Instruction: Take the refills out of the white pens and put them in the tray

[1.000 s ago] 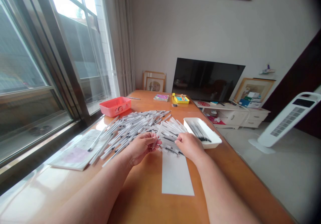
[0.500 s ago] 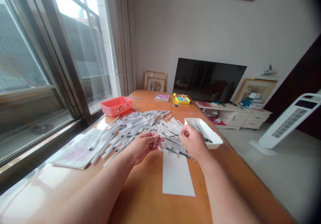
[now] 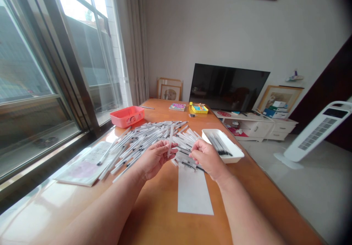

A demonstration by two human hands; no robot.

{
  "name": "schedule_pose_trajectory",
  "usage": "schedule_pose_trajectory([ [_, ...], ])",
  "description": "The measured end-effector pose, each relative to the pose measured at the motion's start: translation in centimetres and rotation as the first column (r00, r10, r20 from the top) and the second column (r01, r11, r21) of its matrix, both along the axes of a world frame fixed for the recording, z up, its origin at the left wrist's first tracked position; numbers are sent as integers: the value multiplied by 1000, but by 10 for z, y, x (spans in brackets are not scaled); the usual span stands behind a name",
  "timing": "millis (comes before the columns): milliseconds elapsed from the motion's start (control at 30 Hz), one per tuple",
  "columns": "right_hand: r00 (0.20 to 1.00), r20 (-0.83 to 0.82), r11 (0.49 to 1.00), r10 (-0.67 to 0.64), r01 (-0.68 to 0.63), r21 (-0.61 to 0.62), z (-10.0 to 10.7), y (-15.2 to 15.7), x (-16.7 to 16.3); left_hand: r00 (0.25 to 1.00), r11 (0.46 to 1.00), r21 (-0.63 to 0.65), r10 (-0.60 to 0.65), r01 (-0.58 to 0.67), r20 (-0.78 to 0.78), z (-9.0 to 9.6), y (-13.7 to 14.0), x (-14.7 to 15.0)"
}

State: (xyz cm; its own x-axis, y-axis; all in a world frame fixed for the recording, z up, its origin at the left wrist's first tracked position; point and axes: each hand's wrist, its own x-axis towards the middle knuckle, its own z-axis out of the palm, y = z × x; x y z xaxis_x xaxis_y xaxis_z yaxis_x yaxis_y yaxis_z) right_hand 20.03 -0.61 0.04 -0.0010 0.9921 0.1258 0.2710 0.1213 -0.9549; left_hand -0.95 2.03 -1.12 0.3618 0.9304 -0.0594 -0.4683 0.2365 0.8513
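Note:
A translucent white pen barrel [image 3: 171, 139] stands nearly upright in my left hand [image 3: 156, 158], pinched between thumb and fingers. My right hand [image 3: 205, 156] is closed, its fingertips at the end of a thin dark pen refill [image 3: 183, 150] that points toward my left hand. Its far end lies over other pens, so it is hard to separate from them. Beyond both hands spreads a large loose pile of clear pens and barrels [image 3: 150, 137], several with black ends. Under the near edge of the pile lies a strip of white paper [image 3: 194, 195].
A white tray [image 3: 237, 152] holding several black-tipped pens stands right of my right hand. A red plastic basket [image 3: 127, 117] sits behind the pile at left. A booklet [image 3: 82, 166] lies at left. Farther back are a small book [image 3: 177, 107] and a yellow box [image 3: 200, 108].
The barrel in my left hand has tilted to more upright. My right hand has shifted slightly left and down, closer to my left hand, uncovering more of the tray's pens.

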Motion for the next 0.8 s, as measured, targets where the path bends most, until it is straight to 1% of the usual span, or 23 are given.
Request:
schedule_pose_trajectory([
  [100, 993, 59, 994, 99, -96, -55, 0, -4, -3, 1000, 999, 29, -14, 14, -6, 1, -1, 0],
  [200, 974, 120, 977, 193, -179, -120, -3, -7, -8, 996, 994, 61, -85, 86, -20, 0, -3, 0],
  [267, 965, 135, 967, 224, -203, -156, -6, -7, -10, 993, 991, 66, -115, 118, -35, 0, -3, -1],
  [300, 970, 124, 968, 211, -190, -164, -7, -6, -10, 992, 991, 65, -118, 121, -45, -1, -3, -1],
  [367, 991, 69, 985, 114, -103, -139, -7, -2, -7, 990, 991, 64, -113, 118, -79, -2, -3, -1],
  [433, 1000, -17, 997, -27, 25, -68, -5, 2, -1, 985, 990, 66, -118, 127, -128, -3, -3, -1],
  [500, 983, -140, 993, -121, 122, 1, 0, 4, 6, 973, 985, 66, -142, 156, -182, -4, -4, -1],
  [600, 917, -375, 985, -138, 167, 46, 8, 5, 13, 947, 976, 58, -188, 210, -261, -5, -5, 0],
  [667, 870, -480, 984, -116, 167, 66, 11, 4, 16, 930, 970, 55, -209, 236, -303, -7, -6, 2],
  [733, 847, -522, 982, -99, 168, 87, 12, 3, 15, 918, 966, 65, -217, 252, -330, -8, -7, 2],
  [800, 842, -532, 979, -95, 176, 104, 12, 3, 14, 911, 960, 83, -223, 267, -348, -8, -7, 3],
])
